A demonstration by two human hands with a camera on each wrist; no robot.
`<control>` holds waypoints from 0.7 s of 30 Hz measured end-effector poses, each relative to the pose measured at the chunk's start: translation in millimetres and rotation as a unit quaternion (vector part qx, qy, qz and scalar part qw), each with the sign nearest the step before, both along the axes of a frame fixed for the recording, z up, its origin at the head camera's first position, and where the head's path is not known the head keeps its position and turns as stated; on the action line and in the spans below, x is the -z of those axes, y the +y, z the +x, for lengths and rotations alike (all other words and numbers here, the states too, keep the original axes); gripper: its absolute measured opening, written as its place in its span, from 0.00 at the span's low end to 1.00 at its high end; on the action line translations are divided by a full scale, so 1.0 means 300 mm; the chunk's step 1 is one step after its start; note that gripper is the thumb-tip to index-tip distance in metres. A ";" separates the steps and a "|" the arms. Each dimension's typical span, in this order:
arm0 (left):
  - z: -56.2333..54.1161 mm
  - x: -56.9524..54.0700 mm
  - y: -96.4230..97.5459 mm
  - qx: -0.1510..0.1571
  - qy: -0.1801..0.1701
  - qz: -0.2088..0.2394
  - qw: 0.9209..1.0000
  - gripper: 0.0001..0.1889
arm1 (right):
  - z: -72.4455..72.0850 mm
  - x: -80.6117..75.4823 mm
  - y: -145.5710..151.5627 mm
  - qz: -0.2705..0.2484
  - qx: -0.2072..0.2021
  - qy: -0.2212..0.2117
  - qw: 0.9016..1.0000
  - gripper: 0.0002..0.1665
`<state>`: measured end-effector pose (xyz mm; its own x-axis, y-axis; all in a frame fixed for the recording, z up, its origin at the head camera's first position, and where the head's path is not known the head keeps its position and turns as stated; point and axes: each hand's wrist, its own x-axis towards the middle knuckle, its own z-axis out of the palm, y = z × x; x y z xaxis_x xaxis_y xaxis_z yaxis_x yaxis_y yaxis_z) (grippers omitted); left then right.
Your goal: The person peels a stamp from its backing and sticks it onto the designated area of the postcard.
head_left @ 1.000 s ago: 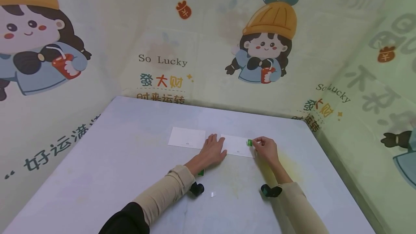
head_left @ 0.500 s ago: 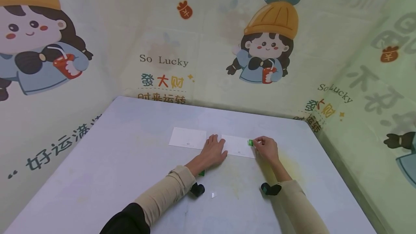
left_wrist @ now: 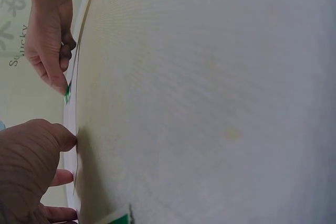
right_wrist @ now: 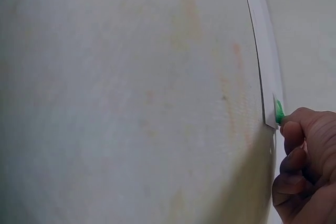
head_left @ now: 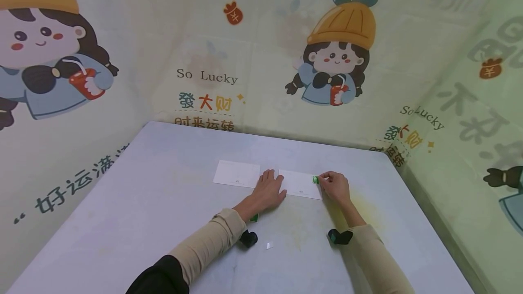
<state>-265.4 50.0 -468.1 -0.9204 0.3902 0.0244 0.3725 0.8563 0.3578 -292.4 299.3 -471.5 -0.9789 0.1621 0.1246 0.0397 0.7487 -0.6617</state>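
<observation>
Two white paper cards, each with a tiny printed mark, lie side by side on the white table. My left hand (head_left: 267, 189) rests with spread fingers between them, over the left end of the right card (head_left: 296, 183); its thumb and fingertips sit at that card's edge in the left wrist view. Thumb and forefinger of my right hand (head_left: 336, 187) pinch a small green sticker (head_left: 315, 179) with a pale border, at the upper right corner of the right card. The right wrist view shows the sticker (right_wrist: 279, 111) close over the card's end, the other fingers curled.
The left card (head_left: 236, 173) lies beyond my left hand. Another green piece (head_left: 254, 218) shows partly from under my left wrist. A small clear scrap (head_left: 268, 245) lies nearer on the table (head_left: 163, 203). A printed cloth (head_left: 261, 58) hangs behind the table.
The sticker in my right fingers sits slightly lower against the card's corner. My left hand has stayed on the card. The view has shifted very slightly.
</observation>
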 end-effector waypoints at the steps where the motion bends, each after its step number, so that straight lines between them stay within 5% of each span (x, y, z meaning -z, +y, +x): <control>1: 0.000 0.001 0.000 0.000 0.001 -0.001 1.000 0.29 | -0.001 0.001 -0.001 0.002 0.000 0.001 1.000 0.13; 21: 0.006 -0.002 -0.003 -0.005 0.003 -0.011 1.000 0.29 | 0.000 -0.007 -0.014 0.030 0.000 0.001 1.000 0.13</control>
